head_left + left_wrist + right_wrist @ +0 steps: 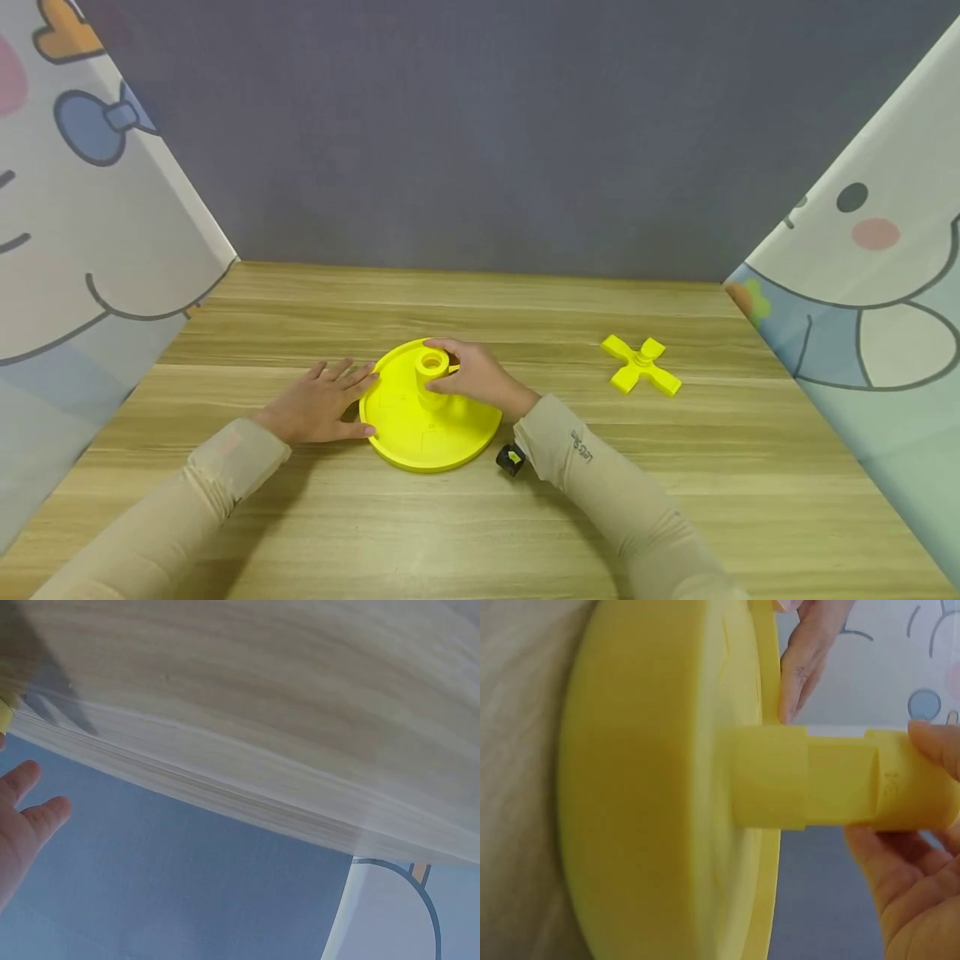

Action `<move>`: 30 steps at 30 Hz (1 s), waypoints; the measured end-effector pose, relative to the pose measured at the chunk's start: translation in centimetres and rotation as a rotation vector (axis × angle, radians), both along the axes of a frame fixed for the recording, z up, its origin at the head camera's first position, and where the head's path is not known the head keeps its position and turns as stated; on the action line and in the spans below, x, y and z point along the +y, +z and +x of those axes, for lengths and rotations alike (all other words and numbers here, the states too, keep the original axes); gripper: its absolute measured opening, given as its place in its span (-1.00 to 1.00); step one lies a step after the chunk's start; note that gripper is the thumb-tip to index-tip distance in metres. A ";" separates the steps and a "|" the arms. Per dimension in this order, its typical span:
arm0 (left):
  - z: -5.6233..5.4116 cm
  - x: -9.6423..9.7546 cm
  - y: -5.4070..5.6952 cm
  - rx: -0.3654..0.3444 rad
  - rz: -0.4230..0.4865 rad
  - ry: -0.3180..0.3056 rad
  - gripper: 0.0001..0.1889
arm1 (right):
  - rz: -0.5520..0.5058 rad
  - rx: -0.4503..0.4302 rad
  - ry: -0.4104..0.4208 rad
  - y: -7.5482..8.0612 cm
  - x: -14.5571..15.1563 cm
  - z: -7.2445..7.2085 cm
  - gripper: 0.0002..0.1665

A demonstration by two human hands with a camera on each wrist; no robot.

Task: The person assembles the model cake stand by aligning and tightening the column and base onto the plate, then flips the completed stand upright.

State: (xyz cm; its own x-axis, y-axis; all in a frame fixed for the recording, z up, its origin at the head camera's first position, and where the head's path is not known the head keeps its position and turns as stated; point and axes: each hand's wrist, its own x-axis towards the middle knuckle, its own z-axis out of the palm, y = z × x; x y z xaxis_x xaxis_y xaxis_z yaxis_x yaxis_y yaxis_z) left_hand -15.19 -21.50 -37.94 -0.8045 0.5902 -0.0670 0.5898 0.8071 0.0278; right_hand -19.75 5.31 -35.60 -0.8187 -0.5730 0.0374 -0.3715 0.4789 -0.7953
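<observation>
Steadying the base looks like half the work here: the left hand lies with its fingers spread, their tips and the thumb at the left side of the round yellow disc, which has a raised rim and sits slightly left of the middle of the tabletop, apart from the far edge. The right hand pinches the upper end of a hollow yellow column between thumb and fingers; the column stands upright near the disc's centre, its lower end meeting it. Whether it is fully seated, the pictures do not show. Judging from this hold, the joint would be best served by pressing straight down along the column's axis, with any turning done slowly, while the left hand stops the disc from sliding or spinning. A sideways push up at the top could lever the column crooked, so a lower pinch might give better control. The flat-sided recess along the column may offer a surer grip than its round part. The yellow cross-shaped piece lies between the disc and the tabletop's right edge, out of the way.
</observation>
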 end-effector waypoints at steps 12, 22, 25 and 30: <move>0.0 0.1 -0.3 0.037 0.008 -0.027 -0.11 | -0.043 -0.034 -0.072 0.0 -0.2 -0.3 -0.29; 0.1 0.0 -0.3 -0.002 0.045 -0.026 -0.14 | -0.053 -0.067 -0.121 -0.3 -0.7 0.0 -0.30; 0.1 0.0 -0.3 0.004 0.051 -0.031 -0.16 | -0.043 -0.059 -0.131 -0.4 -0.7 0.0 -0.30; 0.1 0.0 -0.2 0.009 0.062 -0.040 -0.18 | -0.039 -0.029 -0.133 -0.3 -0.7 0.1 -0.30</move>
